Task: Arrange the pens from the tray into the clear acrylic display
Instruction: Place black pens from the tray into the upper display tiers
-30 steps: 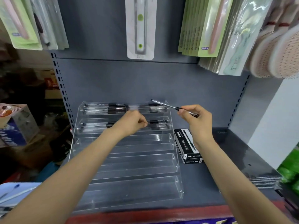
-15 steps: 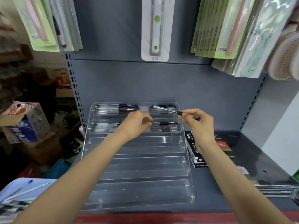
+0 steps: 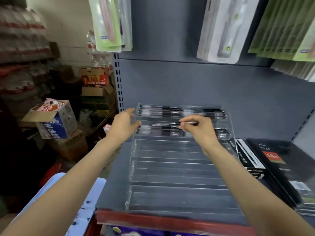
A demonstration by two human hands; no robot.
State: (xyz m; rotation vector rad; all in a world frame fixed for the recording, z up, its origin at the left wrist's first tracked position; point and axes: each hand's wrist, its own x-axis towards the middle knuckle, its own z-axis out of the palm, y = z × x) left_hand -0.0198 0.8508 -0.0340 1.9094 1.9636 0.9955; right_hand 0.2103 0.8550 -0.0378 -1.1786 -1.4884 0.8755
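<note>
Room, far left: stacked goods, blurred, and cardboard boxes (image 3: 95, 92) on the floor; one open blue-and-white carton (image 3: 54, 121) nearer.
Tray: pale blue tray (image 3: 81, 208), near left, below the shelf edge; its contents too blurred to tell.
Left hand: left hand (image 3: 123, 127) at the left end wall of the display, fingers spread and relaxed, grasping nothing.
Surface: dark grey shelf (image 3: 112, 184) with a red front edge, backed by a grey panel with slotted uprights.
Display: clear acrylic display (image 3: 179, 169), stepped in tiers, standing on the shelf; pens lie in the two far tiers, the nearer tiers hold none.
Pen: black-and-clear pen (image 3: 163, 124), level, just above the second tier from the far end.
Right hand: right hand (image 3: 200, 127) pinching the pen at its right part between thumb and fingertips.
Hanging stock: carded packs (image 3: 221, 29) on hooks above.
Right of display: black pen box (image 3: 247, 159), then black notebooks (image 3: 279, 160) flat on the shelf.
Change: half a second ago the left hand was curled over the middle of the far tiers; now it is at the left end, opened. The pen, then tilted over the top tier, is now level and lower. The view has swung left.
</note>
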